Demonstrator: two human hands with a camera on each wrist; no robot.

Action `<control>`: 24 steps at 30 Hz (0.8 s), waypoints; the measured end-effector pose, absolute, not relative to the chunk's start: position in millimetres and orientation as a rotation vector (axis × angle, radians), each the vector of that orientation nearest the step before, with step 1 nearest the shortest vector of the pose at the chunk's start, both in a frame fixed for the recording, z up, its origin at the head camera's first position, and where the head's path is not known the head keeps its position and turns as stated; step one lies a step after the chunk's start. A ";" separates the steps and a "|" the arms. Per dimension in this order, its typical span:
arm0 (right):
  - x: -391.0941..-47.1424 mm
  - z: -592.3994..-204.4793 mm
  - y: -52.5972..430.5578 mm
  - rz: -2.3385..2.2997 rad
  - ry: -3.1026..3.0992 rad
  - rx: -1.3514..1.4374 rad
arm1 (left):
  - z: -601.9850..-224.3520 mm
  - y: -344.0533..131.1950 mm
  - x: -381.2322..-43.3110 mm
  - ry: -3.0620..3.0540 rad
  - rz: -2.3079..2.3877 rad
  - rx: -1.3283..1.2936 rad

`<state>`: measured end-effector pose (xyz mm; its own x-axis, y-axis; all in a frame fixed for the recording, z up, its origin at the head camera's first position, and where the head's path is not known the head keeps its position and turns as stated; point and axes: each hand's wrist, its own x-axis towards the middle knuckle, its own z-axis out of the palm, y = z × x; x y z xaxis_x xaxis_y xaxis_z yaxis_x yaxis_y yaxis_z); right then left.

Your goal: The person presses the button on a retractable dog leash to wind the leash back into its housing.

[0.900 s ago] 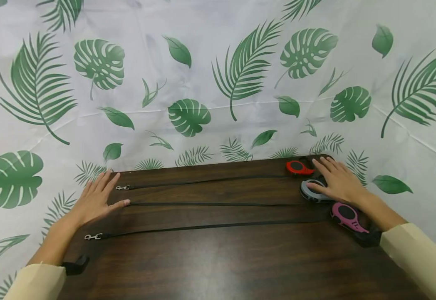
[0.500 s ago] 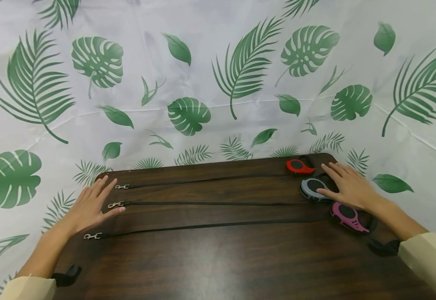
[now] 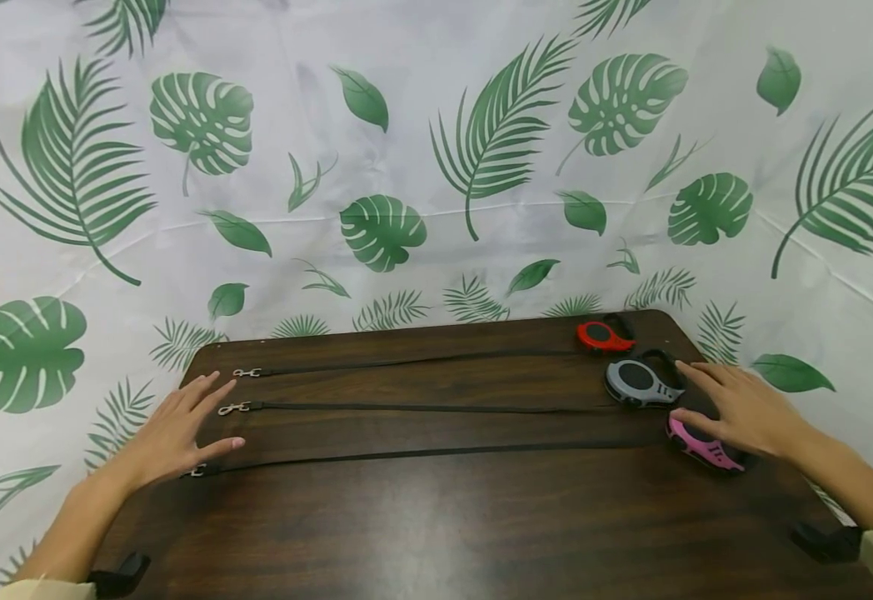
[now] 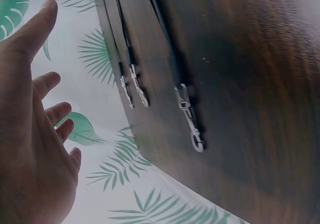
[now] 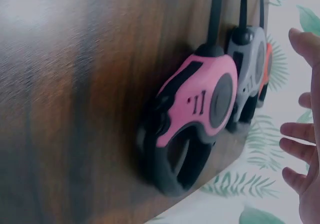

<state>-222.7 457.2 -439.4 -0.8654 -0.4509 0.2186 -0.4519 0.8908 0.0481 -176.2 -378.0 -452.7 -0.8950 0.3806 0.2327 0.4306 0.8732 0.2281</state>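
Three retractable dog leashes lie on the dark wooden table (image 3: 436,533), cords drawn out leftward in rows. At the right end are their casings: a red leash (image 3: 600,336) at the back, a grey leash (image 3: 637,383) in the middle, a pink leash (image 5: 205,96) nearest. Metal snap hooks end the cords on the left, such as the front hook (image 4: 191,121) and middle hook (image 3: 234,407). My left hand (image 3: 170,433), fingers spread, hovers by the hooks and partly covers the front one. Over the pink casing hovers my right hand (image 3: 751,408), fingers extended, holding nothing.
A white cloth with green leaf print (image 3: 376,167) hangs behind the table and continues down both sides. The table's back edge and rounded corners run close to the leashes. Dark straps (image 3: 117,575) sit at the wrists.
Both hands have drawn back toward the person and away from the leashes. The middle hook and the grey casing have come into fuller view; the leashes stay in place.
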 end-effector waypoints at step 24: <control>-182.1 -458.9 484.7 -0.053 -2.924 0.670 | -477.6 -384.7 -153.6 -2.786 -0.384 -0.752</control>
